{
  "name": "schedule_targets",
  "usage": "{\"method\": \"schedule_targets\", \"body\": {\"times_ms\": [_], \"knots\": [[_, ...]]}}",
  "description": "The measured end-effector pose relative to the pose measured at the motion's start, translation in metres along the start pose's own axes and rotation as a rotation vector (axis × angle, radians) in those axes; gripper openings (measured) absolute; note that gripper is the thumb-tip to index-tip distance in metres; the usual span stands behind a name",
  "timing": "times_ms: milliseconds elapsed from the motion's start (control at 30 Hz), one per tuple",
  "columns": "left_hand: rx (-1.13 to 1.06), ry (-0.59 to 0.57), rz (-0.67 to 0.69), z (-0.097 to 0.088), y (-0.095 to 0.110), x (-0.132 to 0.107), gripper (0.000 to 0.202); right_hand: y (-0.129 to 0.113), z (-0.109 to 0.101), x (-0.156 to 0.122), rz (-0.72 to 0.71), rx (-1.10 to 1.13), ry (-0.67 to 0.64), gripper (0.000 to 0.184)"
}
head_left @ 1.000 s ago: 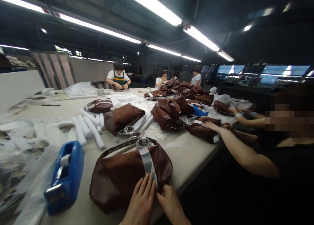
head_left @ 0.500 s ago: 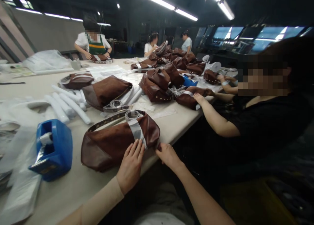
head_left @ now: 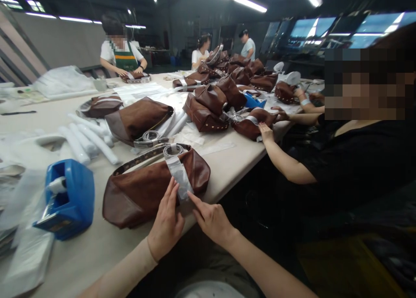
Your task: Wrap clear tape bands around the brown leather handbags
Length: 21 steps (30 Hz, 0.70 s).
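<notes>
A brown handbag (head_left: 139, 189) lies on its side at the table's near edge, its studded strap (head_left: 136, 161) toward the back. A translucent plastic strip (head_left: 179, 176) wraps across the bag's right part, beside a coiled strap (head_left: 173, 150) on top. My left hand (head_left: 167, 220) rests against the bag's front just left of the strip, fingers stretched out and nothing held. At the strip's lower end, my right hand (head_left: 211, 218) touches with an extended index finger, thumb apart below it. A blue tape dispenser (head_left: 76, 198) stands left of the bag.
White foam rolls (head_left: 92, 142) and another brown handbag (head_left: 139, 118) lie behind. A pile of brown bags (head_left: 214, 107) sits mid-table. On the right a co-worker's hand (head_left: 267, 132) rests on a bag. Plastic sheets (head_left: 29, 254) cover the left side.
My right hand has moved left from the bag's right end to the strip, its fingers no longer pinched. My left hand has shifted slightly left, uncovering more of the strip.
</notes>
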<state>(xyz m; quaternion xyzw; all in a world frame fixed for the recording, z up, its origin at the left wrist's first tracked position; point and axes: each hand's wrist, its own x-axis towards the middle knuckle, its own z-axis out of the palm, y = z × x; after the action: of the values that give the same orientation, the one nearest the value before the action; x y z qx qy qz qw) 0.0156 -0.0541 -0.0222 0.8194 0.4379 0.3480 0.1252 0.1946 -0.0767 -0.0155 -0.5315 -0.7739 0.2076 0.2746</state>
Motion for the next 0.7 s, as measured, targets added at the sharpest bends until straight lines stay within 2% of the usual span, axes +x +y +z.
{"method": "schedule_targets", "body": {"times_ms": [100, 167, 267, 333, 400, 567, 633, 700], "knots": [[-0.016, 0.083, -0.054, -0.006, 0.007, 0.003, 0.071, 0.005, -0.001, -0.002, 0.061, 0.097, 0.080, 0.046], [0.126, 0.107, 0.039, -0.007, 0.011, 0.003, 0.071, 0.009, -0.001, -0.003, 0.064, 0.177, 0.155, 0.040], [0.431, -0.007, 0.227, -0.003, 0.012, 0.002, 0.070, 0.016, -0.002, 0.000, -0.002, 0.249, 0.270, 0.032], [0.555, -0.113, 0.270, -0.002, 0.012, 0.000, 0.074, 0.021, -0.005, 0.003, -0.048, 0.264, 0.345, 0.030], [0.607, -0.150, 0.266, -0.001, 0.015, 0.001, 0.079, 0.025, -0.009, 0.007, -0.086, 0.264, 0.402, 0.028], [0.592, -0.111, 0.215, -0.002, 0.023, 0.024, 0.085, 0.028, -0.023, 0.021, -0.115, 0.286, 0.528, 0.023], [0.521, -0.101, 0.186, -0.009, 0.016, 0.038, 0.079, 0.028, -0.030, 0.031, -0.106, 0.282, 0.551, 0.021], [0.432, -0.058, 0.094, -0.027, -0.001, 0.047, 0.068, 0.033, -0.039, 0.043, -0.093, 0.252, 0.577, 0.019]]}}
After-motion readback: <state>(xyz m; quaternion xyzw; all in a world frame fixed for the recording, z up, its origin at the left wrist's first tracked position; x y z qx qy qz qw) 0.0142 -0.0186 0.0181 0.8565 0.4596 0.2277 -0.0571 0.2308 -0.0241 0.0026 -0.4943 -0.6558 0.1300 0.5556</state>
